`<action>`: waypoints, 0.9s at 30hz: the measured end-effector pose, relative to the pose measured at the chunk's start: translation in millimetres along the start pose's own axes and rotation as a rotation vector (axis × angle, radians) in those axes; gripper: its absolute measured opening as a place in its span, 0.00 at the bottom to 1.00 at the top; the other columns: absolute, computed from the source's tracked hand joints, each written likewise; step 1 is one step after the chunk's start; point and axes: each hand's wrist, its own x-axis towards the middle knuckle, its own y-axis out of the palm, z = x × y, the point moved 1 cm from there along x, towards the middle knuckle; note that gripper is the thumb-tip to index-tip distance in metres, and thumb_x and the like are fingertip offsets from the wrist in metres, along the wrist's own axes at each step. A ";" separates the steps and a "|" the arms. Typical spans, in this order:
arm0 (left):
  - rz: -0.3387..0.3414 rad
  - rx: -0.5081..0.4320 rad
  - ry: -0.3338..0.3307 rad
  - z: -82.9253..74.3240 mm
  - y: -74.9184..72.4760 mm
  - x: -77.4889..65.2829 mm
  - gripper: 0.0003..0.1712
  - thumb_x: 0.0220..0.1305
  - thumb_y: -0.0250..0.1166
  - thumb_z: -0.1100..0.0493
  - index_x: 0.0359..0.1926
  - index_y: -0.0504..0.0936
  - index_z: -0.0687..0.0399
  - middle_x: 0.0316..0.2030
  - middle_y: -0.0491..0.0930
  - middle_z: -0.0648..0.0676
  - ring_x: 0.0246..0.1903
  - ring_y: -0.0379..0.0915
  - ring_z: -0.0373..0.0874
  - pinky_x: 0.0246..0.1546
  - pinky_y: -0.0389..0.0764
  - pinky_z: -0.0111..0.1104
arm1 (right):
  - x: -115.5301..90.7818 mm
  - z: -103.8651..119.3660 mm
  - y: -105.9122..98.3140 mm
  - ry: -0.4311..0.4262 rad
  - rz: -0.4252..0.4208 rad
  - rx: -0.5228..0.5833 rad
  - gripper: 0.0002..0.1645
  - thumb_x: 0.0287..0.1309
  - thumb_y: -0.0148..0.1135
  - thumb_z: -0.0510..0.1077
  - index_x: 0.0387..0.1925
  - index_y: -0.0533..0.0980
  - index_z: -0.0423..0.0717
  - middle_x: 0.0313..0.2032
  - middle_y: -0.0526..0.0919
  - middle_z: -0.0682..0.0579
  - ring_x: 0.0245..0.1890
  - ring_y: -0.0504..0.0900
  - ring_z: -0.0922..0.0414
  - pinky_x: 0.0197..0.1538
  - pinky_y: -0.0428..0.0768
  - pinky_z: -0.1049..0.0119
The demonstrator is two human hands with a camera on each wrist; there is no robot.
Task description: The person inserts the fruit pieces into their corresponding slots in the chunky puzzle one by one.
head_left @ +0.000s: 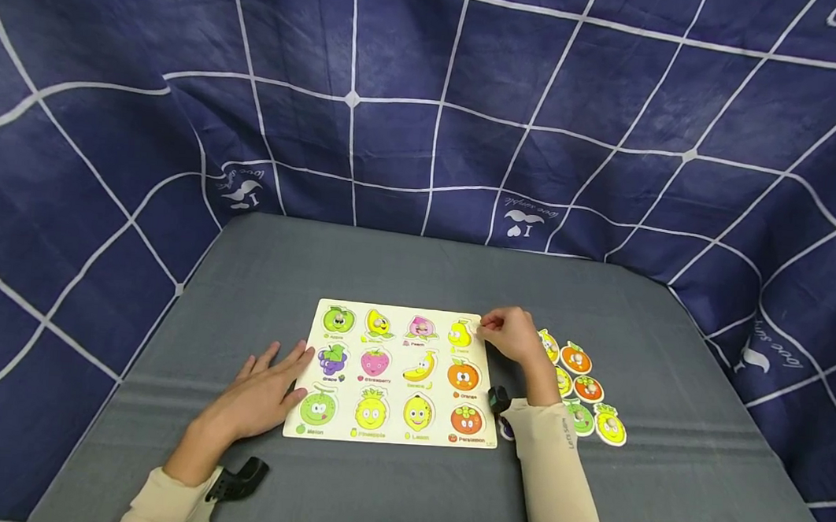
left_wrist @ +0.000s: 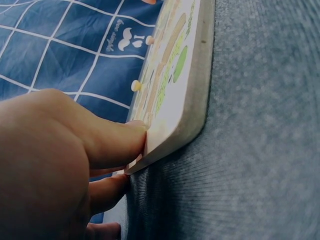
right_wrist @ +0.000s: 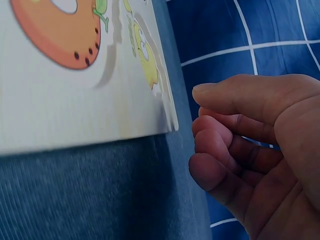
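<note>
A cream fruit puzzle board point(head_left: 394, 372) lies flat on the grey cloth, printed with rows of labelled cartoon fruits. My left hand point(head_left: 260, 398) rests at its left edge, fingers spread and fairly straight. In the left wrist view the thumb point(left_wrist: 117, 145) touches the board's rim near a corner. My right hand point(head_left: 512, 333) is at the top right corner, beside the pear point(head_left: 460, 333). Its fingers point(right_wrist: 207, 172) are curled with the thumb close to the index finger, and nothing shows between them.
Several loose fruit pieces lie right of the board, partly behind the right forearm, among them an orange point(head_left: 576, 358), a persimmon point(head_left: 589, 389) and a green melon point(head_left: 580, 418). A blue curtain point(head_left: 396, 145) with white lines hangs around the grey table point(head_left: 349, 486).
</note>
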 end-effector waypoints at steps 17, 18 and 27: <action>0.012 -0.017 -0.015 0.9 2.5 -0.4 0.35 0.70 0.61 0.57 0.73 0.62 0.61 0.72 0.59 0.65 0.69 0.46 0.75 0.61 0.47 0.71 | -8.0 -16.5 -15.3 0.057 -0.011 -0.021 0.10 0.55 0.71 0.42 0.35 0.85 0.38 0.26 0.83 0.51 0.26 0.78 0.57 0.34 0.76 0.64; 0.013 -0.017 -0.017 1.0 2.6 -0.3 0.35 0.70 0.61 0.57 0.74 0.62 0.61 0.72 0.59 0.64 0.69 0.45 0.75 0.61 0.47 0.71 | -8.7 -17.9 -16.3 0.061 -0.008 -0.021 0.10 0.55 0.71 0.42 0.35 0.85 0.38 0.26 0.83 0.51 0.26 0.78 0.57 0.34 0.76 0.64; 0.020 -0.014 -0.018 1.5 2.1 -0.3 0.35 0.70 0.61 0.56 0.74 0.62 0.60 0.72 0.59 0.64 0.70 0.45 0.75 0.61 0.47 0.71 | -15.5 -29.7 -26.6 0.041 -0.043 -0.017 0.08 0.53 0.72 0.39 0.32 0.85 0.36 0.24 0.83 0.52 0.24 0.78 0.60 0.31 0.75 0.66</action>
